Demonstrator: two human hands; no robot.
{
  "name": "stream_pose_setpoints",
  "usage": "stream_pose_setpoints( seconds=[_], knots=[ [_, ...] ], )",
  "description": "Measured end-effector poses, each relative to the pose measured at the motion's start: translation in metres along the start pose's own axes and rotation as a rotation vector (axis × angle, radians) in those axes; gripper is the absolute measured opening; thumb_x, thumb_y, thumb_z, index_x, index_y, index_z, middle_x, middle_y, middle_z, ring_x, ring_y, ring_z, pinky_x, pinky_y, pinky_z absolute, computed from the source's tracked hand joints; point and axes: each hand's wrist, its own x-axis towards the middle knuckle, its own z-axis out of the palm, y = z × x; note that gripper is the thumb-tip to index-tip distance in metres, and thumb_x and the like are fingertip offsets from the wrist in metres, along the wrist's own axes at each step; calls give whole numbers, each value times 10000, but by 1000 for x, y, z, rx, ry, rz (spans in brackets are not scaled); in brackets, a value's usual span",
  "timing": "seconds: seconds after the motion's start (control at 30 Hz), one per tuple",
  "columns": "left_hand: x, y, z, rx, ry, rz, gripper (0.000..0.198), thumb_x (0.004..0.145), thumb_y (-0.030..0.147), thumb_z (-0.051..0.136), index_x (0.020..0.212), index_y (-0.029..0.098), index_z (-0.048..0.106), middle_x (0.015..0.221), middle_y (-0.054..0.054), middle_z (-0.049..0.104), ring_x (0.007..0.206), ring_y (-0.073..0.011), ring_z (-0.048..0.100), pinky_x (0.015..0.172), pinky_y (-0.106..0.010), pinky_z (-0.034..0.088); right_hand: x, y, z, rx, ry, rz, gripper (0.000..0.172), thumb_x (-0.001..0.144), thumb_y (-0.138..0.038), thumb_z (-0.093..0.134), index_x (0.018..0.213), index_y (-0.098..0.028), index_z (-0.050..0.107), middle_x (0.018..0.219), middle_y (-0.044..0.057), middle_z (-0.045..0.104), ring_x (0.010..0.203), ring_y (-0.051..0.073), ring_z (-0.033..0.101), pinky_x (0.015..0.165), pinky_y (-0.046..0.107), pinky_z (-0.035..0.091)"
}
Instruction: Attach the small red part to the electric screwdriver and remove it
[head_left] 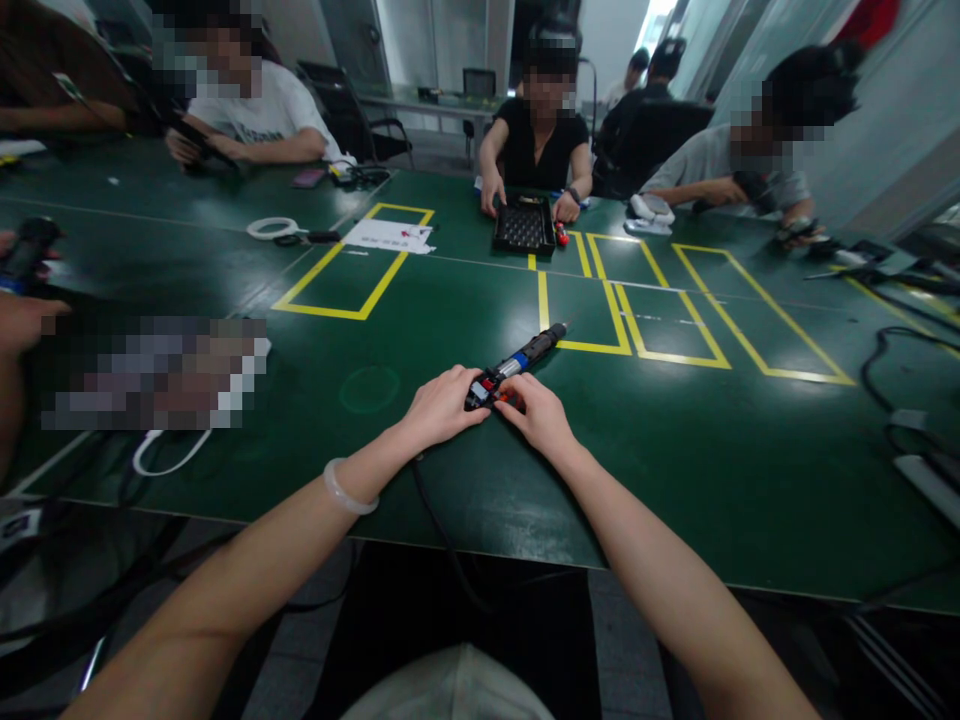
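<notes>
An electric screwdriver lies slantwise on the green table, its thin tip pointing away and to the right. Its body is black with a blue band and a silver section, and the near half shows inner parts with red and white bits. Fingers of my left hand are closed around its near end from the left. On the other side, my right hand is closed with bent fingers against the screwdriver, by a small orange-red part. Its fingertips partly hide that part. A dark cable runs from under my left wrist over the table edge.
Yellow tape marks rectangles on the table. Across from me a person handles a black tray. A white paper sheet and a white ring lie further left. Cables run along the right side. Several other people sit around.
</notes>
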Motion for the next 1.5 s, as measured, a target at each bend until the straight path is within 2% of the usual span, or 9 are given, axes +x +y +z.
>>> stream_pose_setpoints(
  seconds=[0.2, 0.47, 0.7, 0.83, 0.97, 1.1, 1.3, 1.5],
  knots=[
    [0, -2, 1, 4, 1, 12, 565, 857, 459, 641, 1348, 201, 533, 1238, -116, 609, 1138, -306, 607, 868, -369, 497, -1, -8, -6, -95, -13, -55, 42, 906, -235, 644, 946, -233, 655, 1044, 64, 639, 875, 210, 595, 783, 325, 465],
    [0, 0, -1, 8, 3, 6, 583, 850, 452, 668, 1352, 189, 531, 1247, -99, 614, 1150, -284, 610, 889, -360, 497, -2, -3, -6, -126, -13, -112, 116, 943, -192, 590, 1014, -223, 676, 1087, 68, 658, 976, 207, 619, 855, 319, 498],
    [5, 1, 6, 30, 57, -27, 593, 854, 599, 636, 1287, 201, 560, 1207, -88, 638, 1091, -278, 638, 818, -344, 501, 1, -2, -3, -122, 34, -97, 60, 934, -198, 608, 906, -225, 654, 1024, 62, 643, 953, 212, 605, 828, 315, 483],
    [7, 6, 7, 61, 65, -46, 584, 863, 597, 632, 1279, 192, 568, 1184, -93, 644, 1075, -281, 642, 803, -341, 497, 2, 1, -2, -92, 31, -96, 79, 929, -198, 616, 863, -216, 656, 953, 58, 651, 923, 214, 606, 825, 322, 477],
    [5, 10, 5, 110, 69, -58, 587, 903, 576, 588, 1339, 187, 543, 1173, -109, 636, 1060, -292, 639, 800, -350, 488, 1, 3, -1, -50, 37, -120, 88, 940, -215, 602, 885, -211, 671, 973, 66, 667, 933, 221, 611, 845, 338, 483],
    [5, 12, -2, 142, 19, -78, 561, 930, 546, 557, 1363, 190, 535, 1158, -118, 616, 1064, -296, 624, 790, -350, 480, 0, 1, -2, -8, 29, -126, 89, 944, -224, 593, 960, -220, 681, 1045, 68, 662, 939, 208, 618, 858, 334, 491],
    [11, 0, -11, 162, -31, -78, 525, 927, 543, 555, 1352, 235, 564, 1133, -97, 595, 1050, -276, 614, 741, -316, 460, 0, 0, -5, -4, 12, -97, 131, 931, -202, 586, 1028, -222, 671, 1038, 56, 644, 906, 190, 614, 831, 313, 488],
    [12, -26, -17, 167, -40, -88, 585, 910, 577, 547, 1404, 263, 539, 1116, -85, 596, 1026, -269, 613, 736, -305, 444, -1, 2, -8, 4, -17, -53, 149, 944, -222, 567, 1065, -218, 654, 985, 42, 621, 843, 170, 601, 782, 295, 487]
  ],
)
